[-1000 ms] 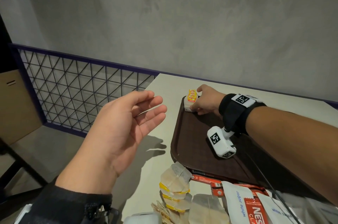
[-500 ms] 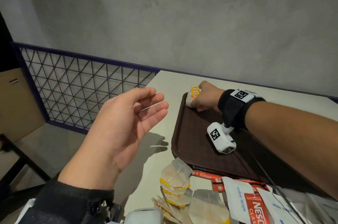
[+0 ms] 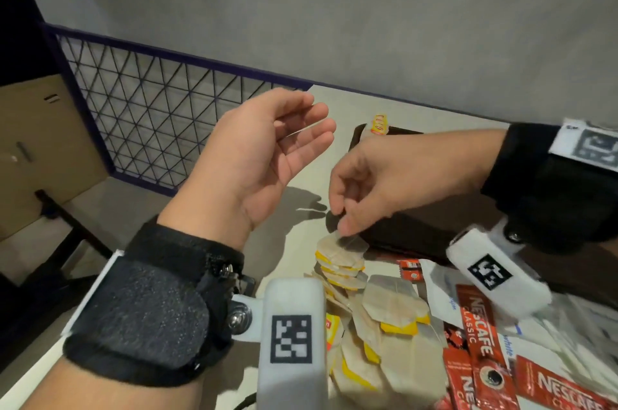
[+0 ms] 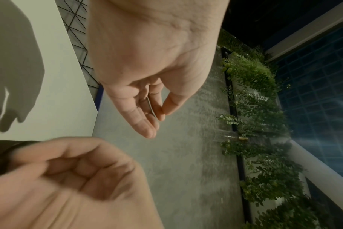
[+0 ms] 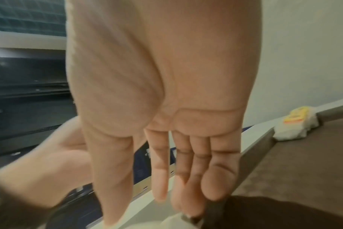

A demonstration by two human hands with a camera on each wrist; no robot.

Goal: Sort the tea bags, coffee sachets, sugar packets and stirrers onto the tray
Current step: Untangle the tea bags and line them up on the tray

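Tea bags in thin, translucent paper with yellow tags (image 3: 341, 257) lie in a loose overlapping heap on the pale, smooth table (image 3: 294, 262), just beside the near-left corner of the dark brown plastic tray (image 3: 401, 235); I count roughly eight, though the overlap makes that uncertain. The right hand (image 3: 384, 175) reaches down with thumb and forefinger pinching the top corner of the uppermost bag. The left hand (image 3: 261, 155) hovers above the table with palm turned inward, fingers loosely curved and apart; a thin pale sliver lies across them, too faint to identify.

One white tea bag with a yellow-and-red tag (image 3: 379, 124) sits alone in the tray's far-left corner, also seen from the right wrist (image 5: 296, 124). To the right of the heap lie glossy red Nescafe coffee sachets (image 3: 478, 332), at least three, and crinkled white sugar packets (image 3: 441, 289), at least two, overlapping each other.
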